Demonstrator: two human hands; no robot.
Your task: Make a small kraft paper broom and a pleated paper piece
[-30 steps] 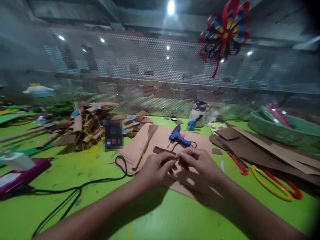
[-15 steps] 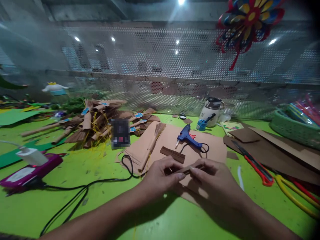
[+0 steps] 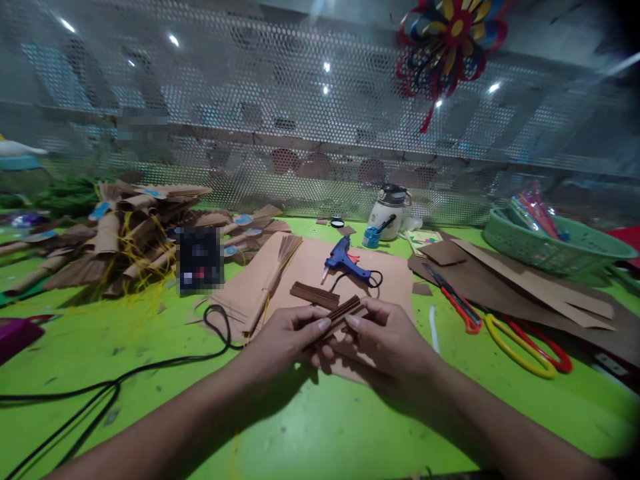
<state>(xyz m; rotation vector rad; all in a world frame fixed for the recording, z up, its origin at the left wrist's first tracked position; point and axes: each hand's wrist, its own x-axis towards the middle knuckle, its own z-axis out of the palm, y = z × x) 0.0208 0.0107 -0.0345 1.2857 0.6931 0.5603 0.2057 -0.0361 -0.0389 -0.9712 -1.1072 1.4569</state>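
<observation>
Between my two hands is a narrow, pleated strip of brown paper (image 3: 344, 308), tilted up toward the right. My left hand (image 3: 293, 337) pinches its lower left end, thumb on top. My right hand (image 3: 387, 333) grips the right end between thumb and fingers. Just beyond lies a second pleated brown paper strip (image 3: 315, 295), flat on light brown paper sheets (image 3: 395, 277). A blue glue gun (image 3: 345, 261) rests behind it, nozzle pointing left. To the left, a rolled paper piece with a fanned end (image 3: 273, 283) lies on the sheets.
Piled brown paper bundles (image 3: 107, 233) with yellow string lie left, near a dark pixelated object (image 3: 200, 260). A black cable (image 3: 165, 363) crosses the green table (image 3: 280, 427). Right are a red cutter (image 3: 457, 303), yellow-and-red-handled scissors (image 3: 520, 347) and a green basket (image 3: 550, 240). A jug (image 3: 387, 210) stands behind.
My view has turned right, so the table's things appear further left. The pleated strip in my hands has been tilted, and its folds now show.
</observation>
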